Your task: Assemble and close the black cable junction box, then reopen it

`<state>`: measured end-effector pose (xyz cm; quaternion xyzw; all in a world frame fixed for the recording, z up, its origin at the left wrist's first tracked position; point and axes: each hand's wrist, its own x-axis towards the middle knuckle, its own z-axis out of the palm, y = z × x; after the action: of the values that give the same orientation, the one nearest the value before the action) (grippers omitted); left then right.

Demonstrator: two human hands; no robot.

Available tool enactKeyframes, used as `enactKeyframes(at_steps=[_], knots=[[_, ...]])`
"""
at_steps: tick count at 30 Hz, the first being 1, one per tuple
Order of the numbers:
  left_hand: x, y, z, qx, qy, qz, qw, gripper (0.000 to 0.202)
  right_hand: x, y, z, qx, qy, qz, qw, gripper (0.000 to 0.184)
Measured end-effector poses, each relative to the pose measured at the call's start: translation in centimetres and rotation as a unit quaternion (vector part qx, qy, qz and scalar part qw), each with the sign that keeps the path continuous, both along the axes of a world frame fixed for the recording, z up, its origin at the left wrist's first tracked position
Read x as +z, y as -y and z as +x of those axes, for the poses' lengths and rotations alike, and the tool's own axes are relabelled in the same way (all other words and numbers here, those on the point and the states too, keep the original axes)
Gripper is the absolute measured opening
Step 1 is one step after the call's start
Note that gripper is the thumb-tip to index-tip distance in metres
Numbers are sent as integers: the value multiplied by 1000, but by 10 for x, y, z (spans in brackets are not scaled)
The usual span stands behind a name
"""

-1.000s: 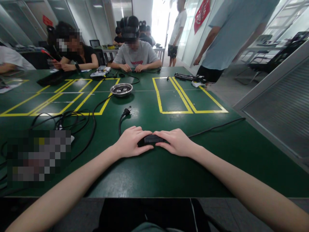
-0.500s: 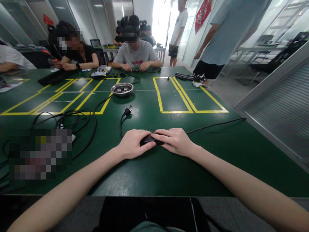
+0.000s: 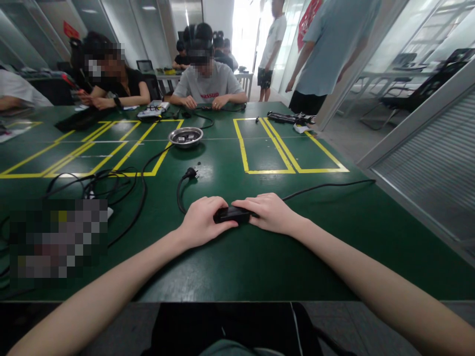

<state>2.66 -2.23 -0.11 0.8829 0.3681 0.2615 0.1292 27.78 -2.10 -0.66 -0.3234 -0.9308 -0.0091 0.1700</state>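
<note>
A black power adapter (image 3: pixel 234 214) sits low over the green table between my two hands. My left hand (image 3: pixel 203 217) grips its left end, thumb along the near side and fingers over the far side. My right hand (image 3: pixel 270 212) closes on the right end, fingers reaching over its top. From the left end a thick cord curves up to a black plug (image 3: pixel 190 173), whose prongs point right. A thinner cable (image 3: pixel 330 186) leaves the right side past my right hand and runs across the table.
A steel bowl (image 3: pixel 185 137) with small metal parts stands beyond the plug. Tangled black cables (image 3: pixel 107 185) lie at left beside a blurred-out object (image 3: pixel 59 240). Yellow tape marks (image 3: pixel 267 171) outline areas. Across the table a person (image 3: pixel 210 81) handles a dark item; others sit or stand around.
The plug has shifted left and turned so its prongs point right. The adapter shows more of its top and near side, with my right fingers drawn a little to the right.
</note>
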Motion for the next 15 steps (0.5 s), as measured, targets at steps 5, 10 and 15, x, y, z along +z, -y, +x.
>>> enactKeyframes(at_steps=[5, 10, 15], knots=[[-1, -4, -1, -40, -49, 70, 996, 35, 6, 6, 0, 5, -61, -72, 996, 37], [1, -4, -1, -42, -54, 66, 996, 29, 3, 6, 1, 5, -58, -55, 997, 30], [3, -7, -5, -53, -63, 67, 994, 28, 0, 4, 1, -10, -63, -33, 997, 34]])
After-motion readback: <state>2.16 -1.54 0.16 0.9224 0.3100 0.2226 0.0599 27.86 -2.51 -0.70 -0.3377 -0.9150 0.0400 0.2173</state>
